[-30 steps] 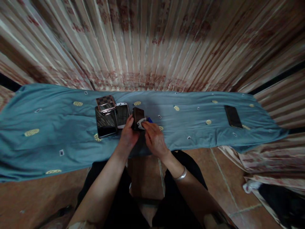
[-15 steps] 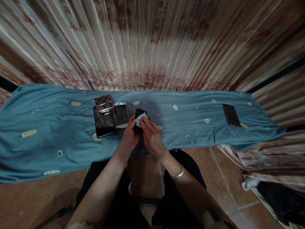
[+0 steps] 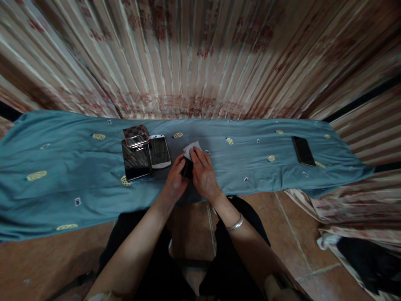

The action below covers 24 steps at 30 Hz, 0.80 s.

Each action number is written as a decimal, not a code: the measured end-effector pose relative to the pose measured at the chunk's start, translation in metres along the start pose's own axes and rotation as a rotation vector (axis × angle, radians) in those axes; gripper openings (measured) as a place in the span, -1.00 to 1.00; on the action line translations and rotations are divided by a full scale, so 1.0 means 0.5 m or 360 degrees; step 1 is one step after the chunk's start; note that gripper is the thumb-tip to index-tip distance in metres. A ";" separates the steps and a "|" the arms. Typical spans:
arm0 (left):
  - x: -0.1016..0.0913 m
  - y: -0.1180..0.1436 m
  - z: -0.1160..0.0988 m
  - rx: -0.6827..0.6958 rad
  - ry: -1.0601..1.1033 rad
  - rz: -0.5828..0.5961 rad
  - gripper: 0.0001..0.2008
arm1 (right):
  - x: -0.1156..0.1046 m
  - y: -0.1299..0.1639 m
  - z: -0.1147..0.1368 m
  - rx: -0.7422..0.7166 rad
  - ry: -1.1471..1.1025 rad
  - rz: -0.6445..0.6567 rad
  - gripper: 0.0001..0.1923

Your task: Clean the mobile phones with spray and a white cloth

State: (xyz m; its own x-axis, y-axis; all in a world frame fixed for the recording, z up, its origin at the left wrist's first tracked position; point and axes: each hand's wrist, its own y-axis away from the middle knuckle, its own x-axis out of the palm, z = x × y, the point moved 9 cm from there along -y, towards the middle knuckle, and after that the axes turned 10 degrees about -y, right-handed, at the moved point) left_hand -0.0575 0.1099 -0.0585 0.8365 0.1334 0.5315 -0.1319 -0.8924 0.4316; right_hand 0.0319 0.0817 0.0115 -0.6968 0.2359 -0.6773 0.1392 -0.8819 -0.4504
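My left hand (image 3: 174, 180) is closed around a black phone (image 3: 187, 169), which is mostly hidden by my fingers. A small white wiping cloth (image 3: 191, 147) lies over the phone's far end. My right hand (image 3: 204, 176) presses the cloth there, with its fingers together on top. Just left of my hands, a white-framed phone (image 3: 160, 151) rests on the teal cloth cover (image 3: 238, 167). Beside it lies a larger glossy black device (image 3: 137, 162), with a brown checkered case (image 3: 135, 134) at its upper edge.
Another dark phone (image 3: 303, 151) lies far to the right on the covered surface. Pleated patterned curtains (image 3: 194, 58) hang right behind the surface. My legs are under its near edge, above a tiled floor (image 3: 291, 225). A dark bundle (image 3: 369, 261) lies at lower right.
The white cloth and my right hand have shifted slightly up and right over the phone. My left hand still holds the phone, now lower and more covered. The other devices have not moved.
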 end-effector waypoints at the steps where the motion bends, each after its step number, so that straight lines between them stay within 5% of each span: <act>1: 0.001 0.000 0.001 -0.0006 0.0001 0.0009 -0.82 | -0.001 -0.001 -0.005 0.0015 0.0017 -0.0005 -0.38; 9: -0.001 -0.008 -0.019 0.0020 0.0095 0.0037 -0.80 | -0.006 -0.002 -0.015 0.0085 0.0026 -0.0087 -0.42; 24: -0.021 -0.018 -0.040 0.0017 0.0167 -0.0129 -0.87 | 0.006 0.020 0.044 -0.0084 -0.0284 0.0038 -0.54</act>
State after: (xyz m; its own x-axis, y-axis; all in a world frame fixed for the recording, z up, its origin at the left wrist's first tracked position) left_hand -0.0758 0.1251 -0.0534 0.7839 0.2493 0.5687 -0.0596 -0.8814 0.4687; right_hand 0.0155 0.0647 0.0178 -0.8061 0.1346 -0.5763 0.1910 -0.8625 -0.4686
